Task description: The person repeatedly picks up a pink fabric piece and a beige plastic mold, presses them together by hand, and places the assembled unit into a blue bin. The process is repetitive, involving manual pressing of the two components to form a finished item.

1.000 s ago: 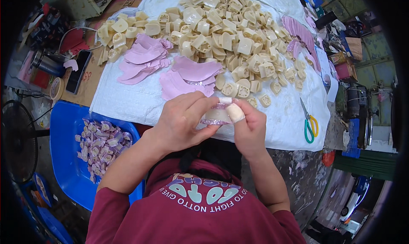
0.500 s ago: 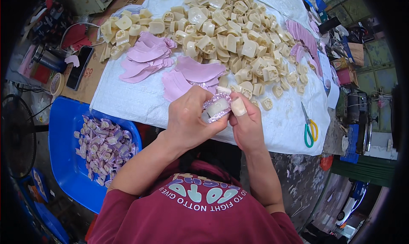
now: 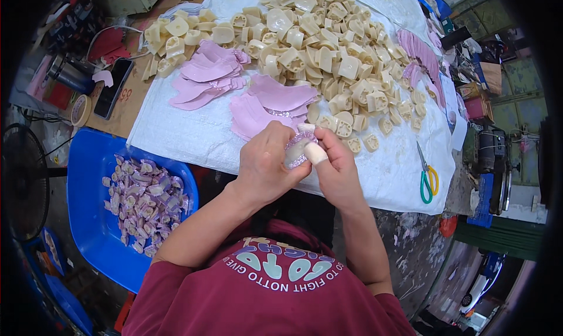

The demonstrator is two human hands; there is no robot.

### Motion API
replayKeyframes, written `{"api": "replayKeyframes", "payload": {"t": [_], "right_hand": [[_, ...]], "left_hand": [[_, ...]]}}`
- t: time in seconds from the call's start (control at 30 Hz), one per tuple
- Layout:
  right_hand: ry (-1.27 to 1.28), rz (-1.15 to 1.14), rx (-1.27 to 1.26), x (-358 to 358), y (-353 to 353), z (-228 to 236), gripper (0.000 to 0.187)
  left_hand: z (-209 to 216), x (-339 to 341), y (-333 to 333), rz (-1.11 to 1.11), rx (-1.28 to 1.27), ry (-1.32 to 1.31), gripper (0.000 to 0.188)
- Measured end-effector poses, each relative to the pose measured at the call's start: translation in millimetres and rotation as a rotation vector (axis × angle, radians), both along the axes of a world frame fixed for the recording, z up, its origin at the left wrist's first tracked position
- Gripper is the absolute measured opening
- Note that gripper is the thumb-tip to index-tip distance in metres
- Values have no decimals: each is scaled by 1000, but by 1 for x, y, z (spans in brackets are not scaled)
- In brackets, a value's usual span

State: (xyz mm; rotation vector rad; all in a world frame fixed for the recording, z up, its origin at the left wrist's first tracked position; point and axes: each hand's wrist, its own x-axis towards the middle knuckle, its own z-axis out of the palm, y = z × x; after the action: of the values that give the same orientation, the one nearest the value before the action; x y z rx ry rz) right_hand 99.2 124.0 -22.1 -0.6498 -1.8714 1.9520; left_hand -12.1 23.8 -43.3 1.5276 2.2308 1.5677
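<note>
My left hand [image 3: 267, 163] and my right hand [image 3: 336, 169] meet over the near edge of the white-covered table [image 3: 193, 139]. Together they hold a small cream block wrapped in shiny pink-purple material [image 3: 296, 148]. The right thumb wears a pale tape wrap and presses on the piece. Just beyond the hands lie stacks of pink cut sheets [image 3: 267, 104]. Behind those spreads a big heap of cream moulded blocks [image 3: 328, 54].
A blue tub [image 3: 94, 219] at my left holds several purple wrapped pieces [image 3: 146, 201]. Green-and-yellow scissors [image 3: 427, 175] lie at the table's right. More pink sheets [image 3: 205, 78] lie left of centre. A fan [image 3: 23, 183], tape roll [image 3: 81, 110] and phone [image 3: 114, 87] are further left.
Both hands have stayed together on the wrapped piece, shifting slightly as the fingers work the pink material around it. Nothing else has moved.
</note>
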Motion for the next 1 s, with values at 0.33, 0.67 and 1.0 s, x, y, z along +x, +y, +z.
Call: {"api": "replayKeyframes", "payload": {"t": [0.33, 0.67, 1.0], "right_hand": [[30, 120, 376, -18, -43, -11, 39], [-116, 66, 1241, -76, -15, -41, 51], [61, 167, 782, -49, -16, -5, 37]], "left_hand": [[-8, -18, -96, 218, -162, -137, 37], [-15, -71, -179, 627, -336, 161, 63], [-12, -49, -50, -105, 49, -837, 23]]}}
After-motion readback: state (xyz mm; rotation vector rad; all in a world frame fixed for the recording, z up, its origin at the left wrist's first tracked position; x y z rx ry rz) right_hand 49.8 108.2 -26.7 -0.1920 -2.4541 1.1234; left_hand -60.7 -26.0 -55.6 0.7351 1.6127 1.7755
